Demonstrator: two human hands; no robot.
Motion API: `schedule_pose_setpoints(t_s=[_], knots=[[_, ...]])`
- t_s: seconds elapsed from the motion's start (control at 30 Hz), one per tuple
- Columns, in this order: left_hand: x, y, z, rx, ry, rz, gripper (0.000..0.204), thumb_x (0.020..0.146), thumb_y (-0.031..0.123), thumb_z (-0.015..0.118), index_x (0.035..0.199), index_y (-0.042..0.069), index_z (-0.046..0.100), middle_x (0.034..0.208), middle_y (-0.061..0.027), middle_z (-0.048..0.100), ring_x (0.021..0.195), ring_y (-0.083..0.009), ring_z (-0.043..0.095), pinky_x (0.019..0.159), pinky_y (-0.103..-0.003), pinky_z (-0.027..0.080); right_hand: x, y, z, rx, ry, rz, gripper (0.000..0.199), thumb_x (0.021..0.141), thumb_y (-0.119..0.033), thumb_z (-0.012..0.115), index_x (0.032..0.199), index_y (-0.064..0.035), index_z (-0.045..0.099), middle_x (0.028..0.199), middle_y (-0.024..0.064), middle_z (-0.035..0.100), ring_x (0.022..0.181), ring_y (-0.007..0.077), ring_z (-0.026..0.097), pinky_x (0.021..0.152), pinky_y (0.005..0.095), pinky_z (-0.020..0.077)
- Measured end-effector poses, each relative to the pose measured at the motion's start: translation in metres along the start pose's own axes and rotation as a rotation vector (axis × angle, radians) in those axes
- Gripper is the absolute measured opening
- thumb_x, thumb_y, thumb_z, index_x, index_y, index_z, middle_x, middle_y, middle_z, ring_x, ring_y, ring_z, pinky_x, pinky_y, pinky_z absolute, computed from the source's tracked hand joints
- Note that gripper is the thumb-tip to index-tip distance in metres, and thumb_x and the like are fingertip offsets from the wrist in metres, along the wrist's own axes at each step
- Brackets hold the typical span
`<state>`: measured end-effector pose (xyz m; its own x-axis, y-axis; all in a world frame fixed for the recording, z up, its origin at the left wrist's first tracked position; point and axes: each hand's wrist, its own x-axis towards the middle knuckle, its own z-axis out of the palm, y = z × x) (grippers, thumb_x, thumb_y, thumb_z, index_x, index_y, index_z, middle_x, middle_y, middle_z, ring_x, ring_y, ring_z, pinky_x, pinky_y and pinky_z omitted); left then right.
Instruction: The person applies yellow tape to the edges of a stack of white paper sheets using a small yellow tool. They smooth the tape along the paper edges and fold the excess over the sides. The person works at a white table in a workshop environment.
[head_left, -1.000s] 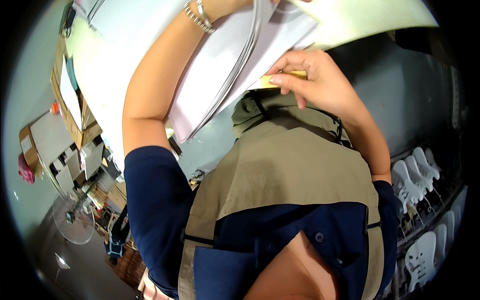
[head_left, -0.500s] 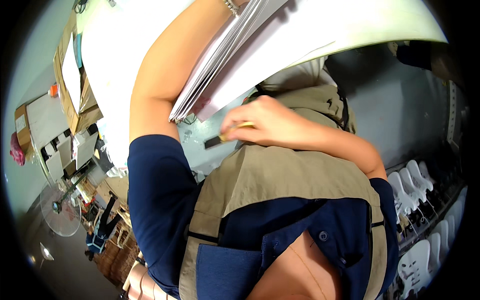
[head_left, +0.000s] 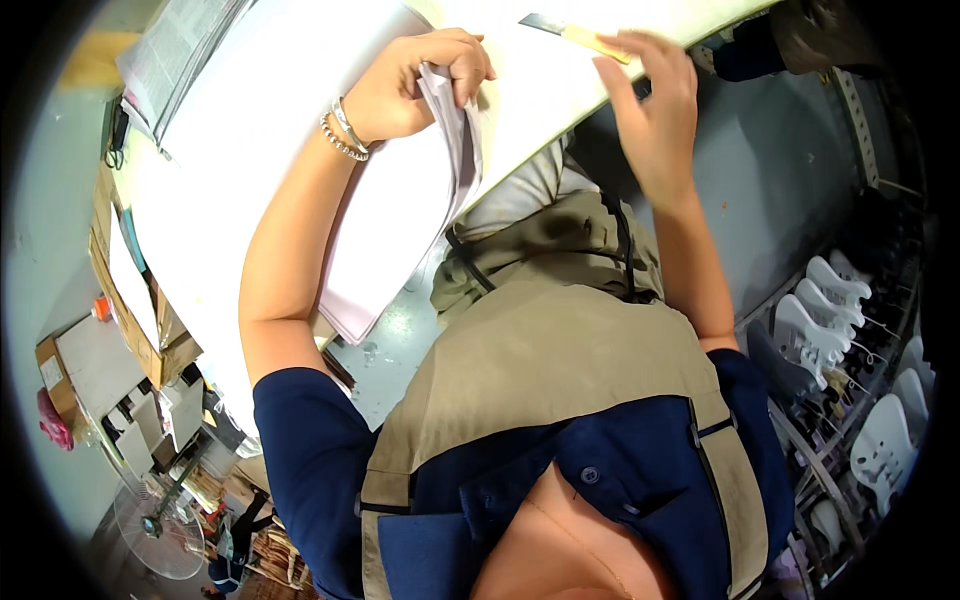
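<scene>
My left hand, with a silver bracelet and a beaded one at the wrist, is closed on the edge of a stack of white paper sheets. The held edge is bent upward, and the near corner sticks out past the table edge. A flat-bladed tool with a yellow handle lies near the table's edge; whether it is a scraper or a knife, I cannot tell. At its handle end is my right hand, slightly blurred, thumb and fingers apart, fingertips touching the handle.
The pale table curves across the top. Printed sheets lie at its far left, and an open cardboard box stands beside it. A standing fan is at lower left. Racks with white guitar-body-shaped parts stand at right.
My right hand has carried the yellow-handled tool up from beside my apron to the table and loosened its grip. My left hand has come into view gripping the paper, which now lies lower and flatter.
</scene>
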<state>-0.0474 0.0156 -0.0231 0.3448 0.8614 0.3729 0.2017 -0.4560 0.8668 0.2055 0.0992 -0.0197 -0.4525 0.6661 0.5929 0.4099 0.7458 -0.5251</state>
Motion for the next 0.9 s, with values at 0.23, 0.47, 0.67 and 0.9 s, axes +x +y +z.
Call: schedule_pose_setpoints(t_s=[0.23, 0.47, 0.67, 0.9], knots=[[0.001, 0.000, 0.003, -0.113, 0.102, -0.098, 0.035, 0.082, 0.036, 0.058, 0.059, 0.013, 0.045, 0.068, -0.0015, 0.051, 0.081, -0.0212, 0.057, 0.108, -0.052, 0.035, -0.052, -0.057, -0.011, 0.974, -0.574, 0.814, 0.028, 0.095, -0.016, 0.063, 0.116, 0.0014, 0.063, 0.103, 0.0066, 0.066, 0.089, 0.0116, 0.061, 0.081, 0.0260, 0.0500], [-0.002, 0.006, 0.010, 0.047, 0.043, -0.151, 0.067, 0.066, -0.009, 0.047, 0.132, 0.004, 0.045, 0.127, -0.0131, 0.052, 0.128, -0.0229, 0.045, 0.113, -0.042, 0.032, -0.035, -0.082, 0.000, 1.357, -0.781, 0.939, 0.045, 0.090, -0.017, 0.070, 0.123, 0.0077, 0.051, 0.108, 0.0097, 0.063, 0.097, 0.0133, 0.061, 0.087, 0.0262, 0.0492], [0.001, 0.016, 0.017, 0.344, -0.014, 0.051, 0.084, 0.054, 0.001, 0.043, 0.138, 0.001, 0.048, 0.140, -0.0188, 0.047, 0.133, -0.0347, 0.042, 0.115, -0.043, 0.027, -0.041, -0.118, 0.023, 1.186, -0.709, 1.034, 0.055, 0.093, -0.029, 0.067, 0.133, -0.0019, 0.038, 0.118, 0.0075, 0.057, 0.104, 0.0127, 0.060, 0.081, 0.0301, 0.0553], [0.000, 0.044, -0.009, 0.620, 0.120, -0.073, 0.064, 0.078, 0.012, 0.059, 0.141, 0.012, 0.047, 0.146, -0.0149, 0.043, 0.134, -0.0321, 0.041, 0.113, -0.052, 0.030, -0.048, -0.089, 0.043, 0.928, -0.399, 0.458, 0.031, 0.091, -0.007, 0.060, 0.117, 0.0069, 0.055, 0.106, 0.0136, 0.063, 0.085, 0.0148, 0.062, 0.078, 0.0287, 0.0497]])
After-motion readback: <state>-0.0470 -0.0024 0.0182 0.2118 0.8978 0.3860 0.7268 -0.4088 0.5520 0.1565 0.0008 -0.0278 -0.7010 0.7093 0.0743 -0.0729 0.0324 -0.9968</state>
